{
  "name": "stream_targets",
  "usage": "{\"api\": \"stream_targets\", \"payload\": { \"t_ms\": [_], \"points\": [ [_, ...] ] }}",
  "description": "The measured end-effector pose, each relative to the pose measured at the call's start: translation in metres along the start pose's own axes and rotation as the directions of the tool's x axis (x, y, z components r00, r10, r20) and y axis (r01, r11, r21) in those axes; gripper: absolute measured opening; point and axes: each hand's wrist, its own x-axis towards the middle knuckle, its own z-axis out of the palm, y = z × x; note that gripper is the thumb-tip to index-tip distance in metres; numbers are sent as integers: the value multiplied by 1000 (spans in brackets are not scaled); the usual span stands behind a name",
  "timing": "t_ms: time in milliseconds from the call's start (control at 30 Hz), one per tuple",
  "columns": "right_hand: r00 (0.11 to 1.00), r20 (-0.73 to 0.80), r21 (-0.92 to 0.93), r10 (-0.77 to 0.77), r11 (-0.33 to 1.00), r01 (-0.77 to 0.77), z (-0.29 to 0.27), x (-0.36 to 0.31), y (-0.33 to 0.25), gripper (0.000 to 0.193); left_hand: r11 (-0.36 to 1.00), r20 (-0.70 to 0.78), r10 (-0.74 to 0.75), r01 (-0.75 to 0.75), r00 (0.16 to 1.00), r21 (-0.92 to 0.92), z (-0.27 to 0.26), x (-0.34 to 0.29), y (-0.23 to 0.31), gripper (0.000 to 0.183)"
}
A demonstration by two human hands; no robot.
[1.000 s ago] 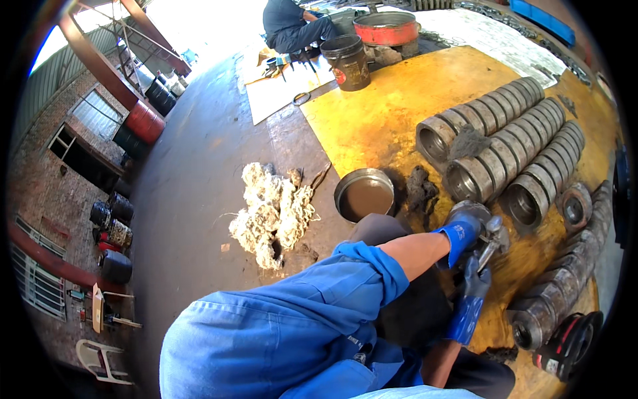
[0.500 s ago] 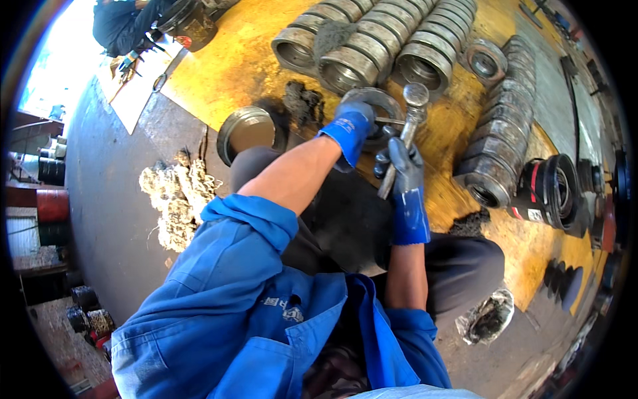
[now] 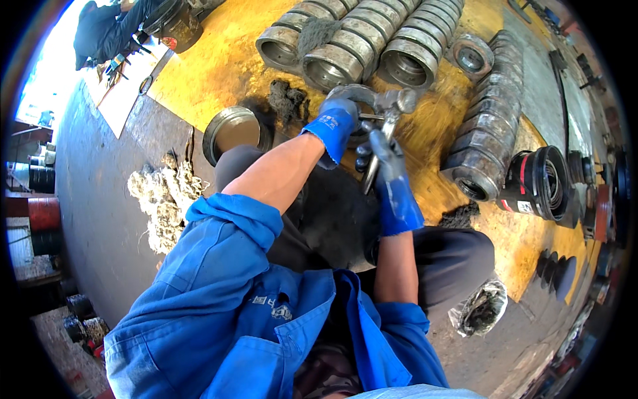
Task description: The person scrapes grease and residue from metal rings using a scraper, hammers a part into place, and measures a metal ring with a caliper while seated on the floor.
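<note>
In the head view, the left gloved hand (image 3: 337, 114) lies over the left side of a metal ring (image 3: 357, 92), in front of the rows of thick steel rings (image 3: 332, 66). Its fingertips are hidden, so whether they grip cannot be told. A thin metal rod (image 3: 372, 117) shows beside it, its ends hard to make out. The right gloved hand (image 3: 389, 159) has its fingers closed round the handle of a hammer (image 3: 399, 102), whose head overlaps and partly covers the ring. At upper left, a co-worker (image 3: 106, 30) and a dark bucket (image 3: 174, 25) are cut off. White lettering marks the blue jacket (image 3: 199, 286), broken by a fold; a black pail (image 3: 528, 183) bears a white label too small to read.
</note>
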Motion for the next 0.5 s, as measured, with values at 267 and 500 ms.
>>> {"api": "stream_targets", "payload": {
  "t_ms": [267, 500],
  "points": [
    [974, -53, -145, -221, 967, 211, 9, -10, -2, 26, 1000, 78, -6, 5, 997, 20, -16, -12, 17, 34],
    [989, -121, -350, -87, 936, 40, -12, 20, 40, 26, 997, 78, 61, -57, 995, -53, -9, -9, -2, 37]
  ]
}}
